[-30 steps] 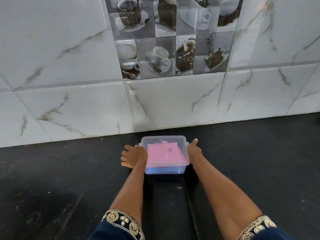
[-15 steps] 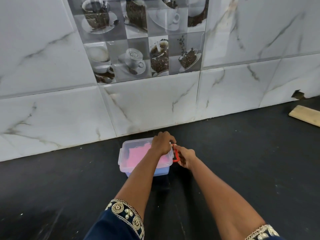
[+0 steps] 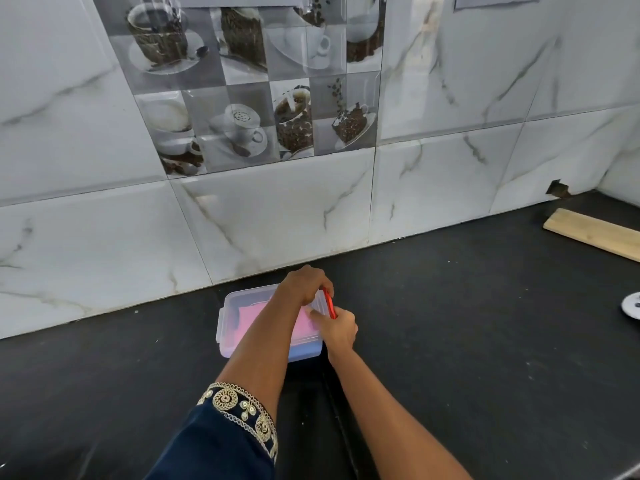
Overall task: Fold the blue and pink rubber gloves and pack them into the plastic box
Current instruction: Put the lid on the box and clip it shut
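Observation:
A clear plastic box [image 3: 230, 308] with its lid on sits on the black counter close to the tiled wall. Folded pink glove [image 3: 247, 317] shows through the lid, and blue glove [image 3: 304, 353] shows through the box's front wall below it. My left hand [image 3: 304, 285] reaches across the lid and curls over the red clip [image 3: 330, 303] on the box's right side. My right hand [image 3: 337, 325] presses against the same clip from the right, its thumb on the lid's corner.
The marble-tiled wall [image 3: 277, 216] rises right behind the box. A wooden board [image 3: 595, 233] lies at the far right, with a white round object [image 3: 632, 304] at the right edge. A seam in the black counter [image 3: 485, 341] runs toward me from the box.
One second ago each hand held one side of the box. My left hand crossed over the lid to the right side, and both hands now work the red clip. The view has shifted right.

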Motion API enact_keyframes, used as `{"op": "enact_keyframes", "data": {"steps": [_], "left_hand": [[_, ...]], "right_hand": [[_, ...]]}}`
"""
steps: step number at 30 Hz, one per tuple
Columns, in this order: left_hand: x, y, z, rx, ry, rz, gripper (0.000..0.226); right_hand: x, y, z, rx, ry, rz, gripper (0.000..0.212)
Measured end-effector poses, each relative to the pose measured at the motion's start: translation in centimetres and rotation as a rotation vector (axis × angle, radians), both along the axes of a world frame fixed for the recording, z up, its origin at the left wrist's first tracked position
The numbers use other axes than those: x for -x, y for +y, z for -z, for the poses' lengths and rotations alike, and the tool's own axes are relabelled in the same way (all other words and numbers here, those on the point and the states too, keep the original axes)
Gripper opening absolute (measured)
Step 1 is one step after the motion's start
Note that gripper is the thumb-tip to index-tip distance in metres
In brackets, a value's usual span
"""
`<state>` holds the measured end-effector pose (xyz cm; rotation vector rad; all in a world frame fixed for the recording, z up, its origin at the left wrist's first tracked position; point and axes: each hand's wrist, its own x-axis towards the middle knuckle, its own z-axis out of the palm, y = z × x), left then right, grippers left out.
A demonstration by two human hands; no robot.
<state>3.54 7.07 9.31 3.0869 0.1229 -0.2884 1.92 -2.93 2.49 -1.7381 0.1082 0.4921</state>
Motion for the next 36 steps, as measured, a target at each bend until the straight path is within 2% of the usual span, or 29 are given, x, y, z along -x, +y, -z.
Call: {"op": "enact_keyframes", "data": {"steps": [10, 17, 22, 25, 30, 32, 36], "left_hand": [[0.2, -0.8, -0.8, 0.032, -0.028, -0.056, 0.030], [-0.2, -1.0, -0.8, -0.045, 0.033, -0.064, 0.029], [-0.1, -0.8, -0.3, -0.105, -0.024, -0.007, 0.024], [0.0, -0.4, 0.0, -0.097, -0.077, -0.057, 0.018], [-0.1, 0.4, 0.3, -0.047, -0.077, -0.101, 0.023], [0.5, 0.9, 0.7, -0.031, -0.082, -0.076, 0.032], [3.7, 3.2, 1.8, -0.119, -0.268, -0.141, 0.047]], "right_hand": [[1.7, 1.2, -0.7, 0.142, -0.202, 0.101, 0.032], [1.8, 1.3, -1.4, 0.271, -0.244, 0.054, 0.033], [1.8, 1.6, -1.4, 0.300, -0.267, 0.040, 0.033], [1.9, 1.4, -1.1, 0.367, -0.369, -0.020, 0.025], [1.6, 1.8, -0.8, 0.469, -0.422, -0.014, 0.029], [1.6, 2.0, -0.4, 0.587, -0.529, -0.027, 0.031], [1.9, 2.9, 0.3, 0.751, -0.724, -0.098, 0.047]]}}
